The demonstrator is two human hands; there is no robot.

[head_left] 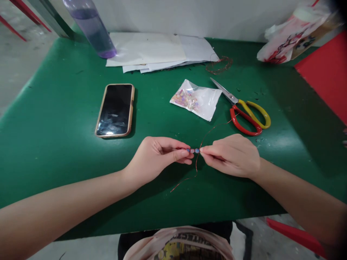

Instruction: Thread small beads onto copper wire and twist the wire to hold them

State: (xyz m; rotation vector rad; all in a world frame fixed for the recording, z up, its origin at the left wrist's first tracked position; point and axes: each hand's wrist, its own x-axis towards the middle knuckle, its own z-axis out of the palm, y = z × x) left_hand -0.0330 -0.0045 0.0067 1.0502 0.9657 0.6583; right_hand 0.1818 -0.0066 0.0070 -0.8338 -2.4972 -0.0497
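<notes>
A short row of blue and pink beads [192,150] runs between my two hands above the green table. My left hand [159,155] pinches the left end of the row between thumb and fingers. At the right end, beside a blue bead, my right hand [230,155] pinches the thin red cord with thumb and forefinger. Loose lengths of the cord [196,166] trail from there, one down to the left, the other up to the right toward the scissors. Beyond my hands lies a small clear-and-white bag [207,99] with colourful beads inside.
Scissors [246,115] with red and yellow handles lie right of the bag. A phone [115,110] rests at the left. Farther back are a purple bottle [93,30], papers [151,48], coiled cord [221,65] and a plastic-wrapped cup [287,39]. The green table [54,144] ends near my lap.
</notes>
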